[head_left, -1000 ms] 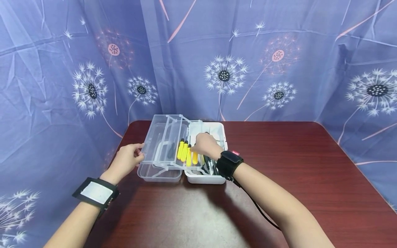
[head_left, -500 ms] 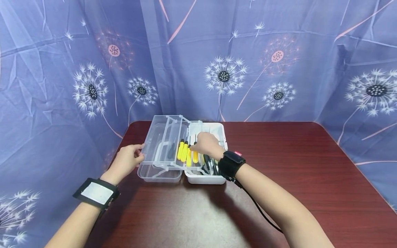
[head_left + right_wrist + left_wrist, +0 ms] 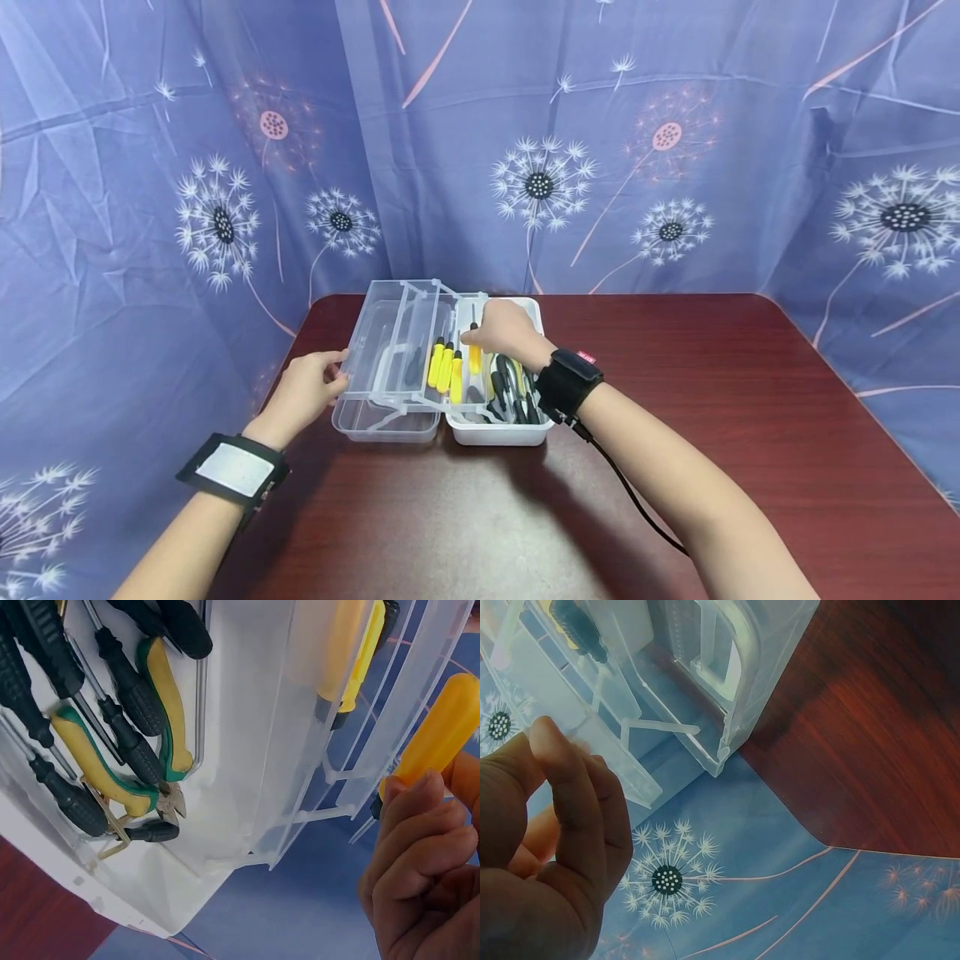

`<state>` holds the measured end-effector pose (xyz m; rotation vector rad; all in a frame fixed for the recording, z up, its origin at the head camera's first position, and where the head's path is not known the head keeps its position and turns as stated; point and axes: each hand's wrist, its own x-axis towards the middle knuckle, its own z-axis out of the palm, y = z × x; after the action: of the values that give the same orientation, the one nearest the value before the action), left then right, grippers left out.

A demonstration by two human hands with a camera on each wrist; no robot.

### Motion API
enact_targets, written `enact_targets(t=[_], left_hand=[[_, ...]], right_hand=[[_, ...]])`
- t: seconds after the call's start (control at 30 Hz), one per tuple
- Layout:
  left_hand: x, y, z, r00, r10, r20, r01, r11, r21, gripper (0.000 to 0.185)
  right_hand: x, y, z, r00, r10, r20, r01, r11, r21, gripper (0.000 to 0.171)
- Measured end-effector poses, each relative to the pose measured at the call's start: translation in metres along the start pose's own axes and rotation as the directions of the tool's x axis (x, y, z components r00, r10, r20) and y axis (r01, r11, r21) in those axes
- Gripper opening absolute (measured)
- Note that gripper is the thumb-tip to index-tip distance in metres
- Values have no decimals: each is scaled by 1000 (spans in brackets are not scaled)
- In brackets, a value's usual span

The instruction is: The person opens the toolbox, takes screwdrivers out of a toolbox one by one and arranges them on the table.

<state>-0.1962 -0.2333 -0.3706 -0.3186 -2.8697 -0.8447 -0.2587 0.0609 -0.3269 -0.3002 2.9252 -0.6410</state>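
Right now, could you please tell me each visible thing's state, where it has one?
White plastic toolbox base, uncovered and upright
Clear plastic lid, swung open
Clear plastic folding trays, spread out, outer edge pinched by left hand
Yellow-handled screwdriver, pinched by right hand
Three other yellow-handled screwdrivers, lying in a tray
Green-and-yellow pliers, in the base with handles spread
Black-handled tools, lying jumbled in the base
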Motion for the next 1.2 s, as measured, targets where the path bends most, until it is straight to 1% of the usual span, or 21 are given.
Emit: enact_targets(t=[0.1, 0.33, 0.5, 0.67, 0.8, 0.93, 1.2], left_hand=[[0, 0, 0, 1000, 3, -3, -3, 1000, 2, 44], [-1, 0, 0, 1000, 7, -2, -7, 1000, 1, 44], [-1, 1, 0, 1000, -6, 10, 6, 1000, -5, 45], [-1, 2, 0, 1000, 1, 10, -1, 1000, -5, 45], [-1, 2, 0, 1000, 4, 12, -3, 1000, -4, 45], [0, 2, 0, 1000, 6, 14, -6, 1000, -4, 45], [0, 1, 0, 1000, 5, 18, -5, 1000, -7, 45]], right_hand=[[-1, 2, -1, 1000, -3, 4, 3, 1000, -2, 46], [-5, 15, -2, 1000, -8, -21, 8, 1000, -17, 48], [-7, 27, -6, 1000, -7, -29, 6, 1000, -25, 52], [-11, 38, -13, 1000, 3, -30, -3, 1000, -16, 52], [-11, 47, -17, 999, 34, -32, -35, 999, -41, 52], [-10, 56, -23, 996, 71, -56, -75, 995, -72, 50], [-15, 76, -35, 990, 100, -96, -107, 991, -75, 45]])
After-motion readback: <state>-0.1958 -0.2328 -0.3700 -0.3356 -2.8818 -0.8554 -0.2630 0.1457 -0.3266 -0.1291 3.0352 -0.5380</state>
